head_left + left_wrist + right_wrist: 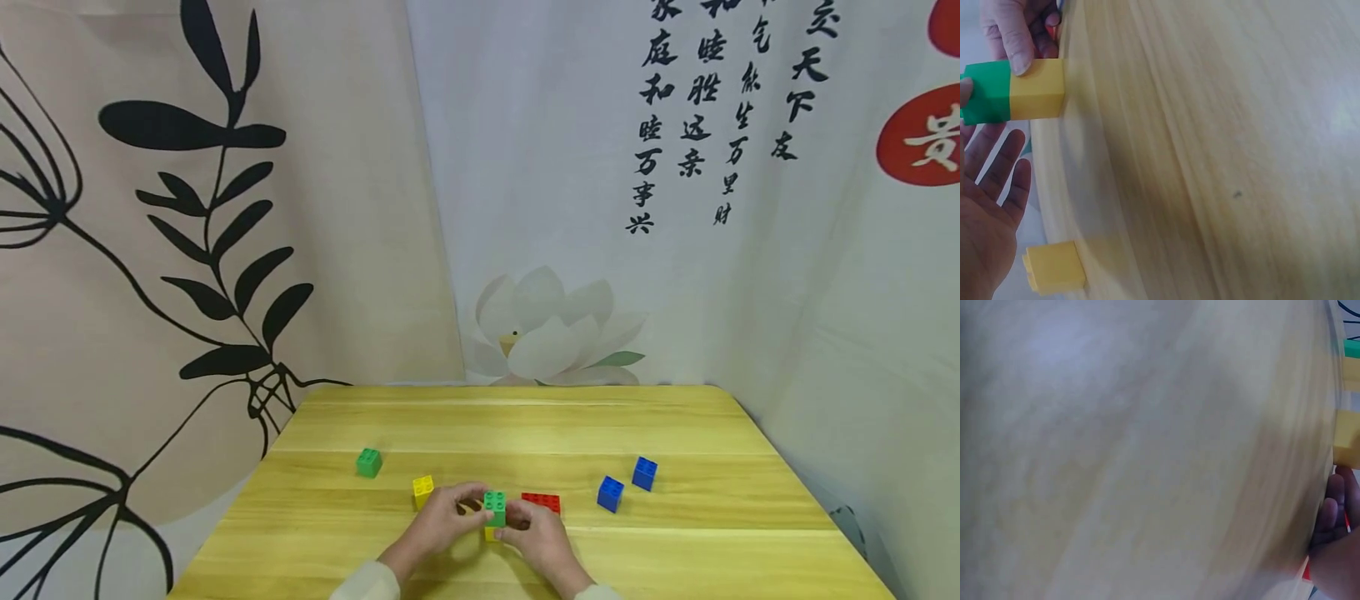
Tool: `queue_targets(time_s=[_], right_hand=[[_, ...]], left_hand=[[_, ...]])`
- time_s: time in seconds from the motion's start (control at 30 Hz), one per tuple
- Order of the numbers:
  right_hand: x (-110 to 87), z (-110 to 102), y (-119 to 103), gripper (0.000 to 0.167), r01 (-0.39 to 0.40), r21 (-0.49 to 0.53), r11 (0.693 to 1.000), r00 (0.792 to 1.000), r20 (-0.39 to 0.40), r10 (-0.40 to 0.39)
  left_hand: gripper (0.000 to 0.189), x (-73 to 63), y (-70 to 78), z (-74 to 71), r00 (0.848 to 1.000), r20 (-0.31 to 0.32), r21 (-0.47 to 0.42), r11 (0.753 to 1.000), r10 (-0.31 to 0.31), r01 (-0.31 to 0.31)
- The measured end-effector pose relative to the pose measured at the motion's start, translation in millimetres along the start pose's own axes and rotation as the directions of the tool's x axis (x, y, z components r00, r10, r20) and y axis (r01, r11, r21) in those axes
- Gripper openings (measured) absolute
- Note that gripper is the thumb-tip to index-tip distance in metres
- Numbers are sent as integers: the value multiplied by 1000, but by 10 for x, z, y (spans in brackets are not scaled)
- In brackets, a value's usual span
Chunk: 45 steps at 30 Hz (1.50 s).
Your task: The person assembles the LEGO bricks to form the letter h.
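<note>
Head view: the stack [494, 510], a green block [494, 508] on a yellow block [491, 535], stands between left hand [450, 518] and right hand [542, 543] above the table [675, 558]. Left of the stack sits a spare yellow [423, 488]; farther left and beyond, a spare green [368, 462]. Right of and just beyond it is the red [542, 502], partly hidden; well right, two blues [611, 494].

Left wrist view: left grip pinches the stack's green half, its other fingers spread; right grip pinches the yellow half. The spare yellow lies well apart from the stack.

Right wrist view: mostly table; the right hand is cut off, its grip unclear here.
</note>
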State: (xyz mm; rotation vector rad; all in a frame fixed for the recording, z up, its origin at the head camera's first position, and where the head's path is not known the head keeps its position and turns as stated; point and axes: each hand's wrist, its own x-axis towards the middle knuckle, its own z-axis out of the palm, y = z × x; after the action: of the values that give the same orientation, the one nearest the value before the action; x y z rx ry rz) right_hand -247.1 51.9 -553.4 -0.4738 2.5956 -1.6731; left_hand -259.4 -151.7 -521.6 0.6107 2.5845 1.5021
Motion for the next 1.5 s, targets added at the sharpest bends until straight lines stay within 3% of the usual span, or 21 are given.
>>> queue_targets(time_s=[0.2, 0.5, 0.93, 1.17, 1.33, 1.5], right_hand=[[2, -32, -26, 39, -40, 17, 999, 999, 29, 39], [-27, -116, -63, 47, -87, 27, 996, 995, 41, 86], [-105, -262, -44, 46, -71, 3, 997, 997, 0, 71], [-122, -355, -26, 44, -54, -14, 998, 998, -24, 53], [-146, -422, -27, 44, -72, -12, 997, 997, -34, 72], [-164, -506, -19, 45, -93, -10, 996, 994, -59, 92]], left_hand=[[25, 13, 35, -36, 1000, 13, 16, 1000, 15, -15], [24, -30, -4, -214, 999, 39, 75, 997, 2, -5], [37, -213, -86, -555, 997, 58, 114, 993, -45, 38], [44, -275, -128, -672, 998, 32, 136, 989, -56, 51], [48, -251, -96, -709, 998, 6, 127, 990, -58, 57], [47, -133, 14, -711, 998, -9, 124, 991, -58, 58]])
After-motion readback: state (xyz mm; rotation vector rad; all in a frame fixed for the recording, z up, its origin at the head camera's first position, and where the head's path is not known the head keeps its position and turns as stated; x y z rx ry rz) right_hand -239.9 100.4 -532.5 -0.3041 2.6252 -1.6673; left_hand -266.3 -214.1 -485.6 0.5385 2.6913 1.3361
